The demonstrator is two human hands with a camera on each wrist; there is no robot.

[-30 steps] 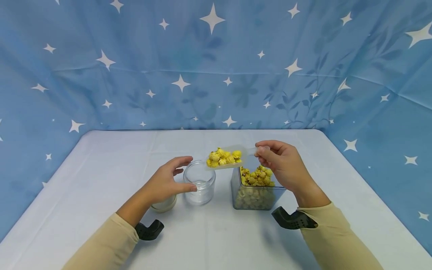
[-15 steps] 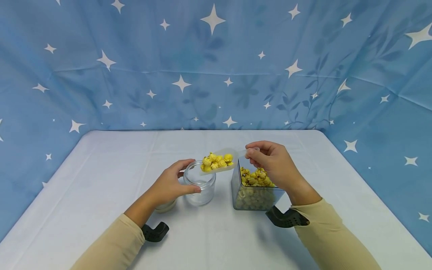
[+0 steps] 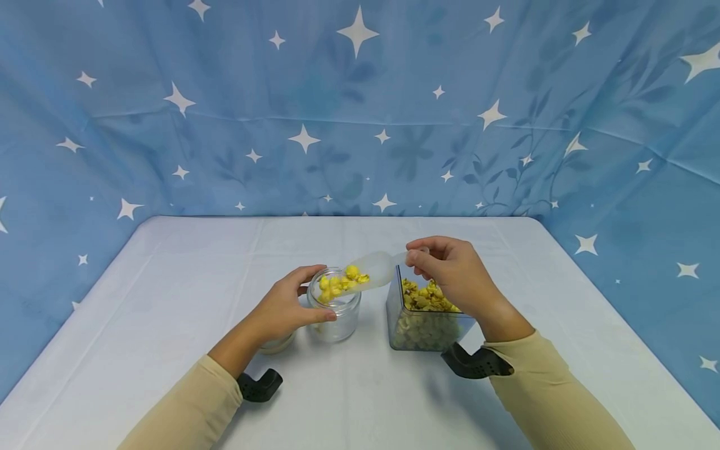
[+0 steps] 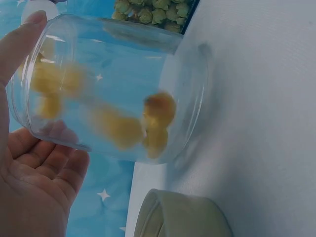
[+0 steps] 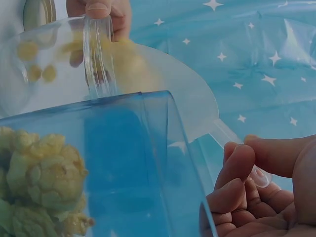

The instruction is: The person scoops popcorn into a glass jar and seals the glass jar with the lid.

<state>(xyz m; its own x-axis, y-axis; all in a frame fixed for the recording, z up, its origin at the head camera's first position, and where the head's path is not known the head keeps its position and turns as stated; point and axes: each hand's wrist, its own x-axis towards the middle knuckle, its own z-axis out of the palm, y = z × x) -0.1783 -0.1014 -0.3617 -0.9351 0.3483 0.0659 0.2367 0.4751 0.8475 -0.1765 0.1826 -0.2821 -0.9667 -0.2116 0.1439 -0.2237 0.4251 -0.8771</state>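
My left hand point(image 3: 284, 306) grips a clear round jar point(image 3: 344, 320) near its rim, thumb in front and fingers behind. In my right hand point(image 3: 461, 275), thumb and fingertips pinch the thin handle of a translucent white scoop point(image 3: 381, 267). The scoop tips down to the left over the jar's mouth, and yellow popcorn point(image 3: 336, 285) slides off its front end. Through the wall of the jar point(image 4: 123, 54), the left wrist view has a few blurred pieces dropping and some at the bottom. The scoop point(image 5: 190, 94) meets the jar's rim in the right wrist view.
Right of the jar stands a clear, bluish square container point(image 3: 396, 331) partly filled with popcorn, below my right hand. A pale round lid point(image 4: 195, 217) lies on the white table point(image 3: 349, 400) beside the jar. Behind hangs a blue starry cloth point(image 3: 315, 81).
The scoop has moved left and tilted down over the jar, and its popcorn has begun falling in. My left hand has closed in from beside the jar to hold it.
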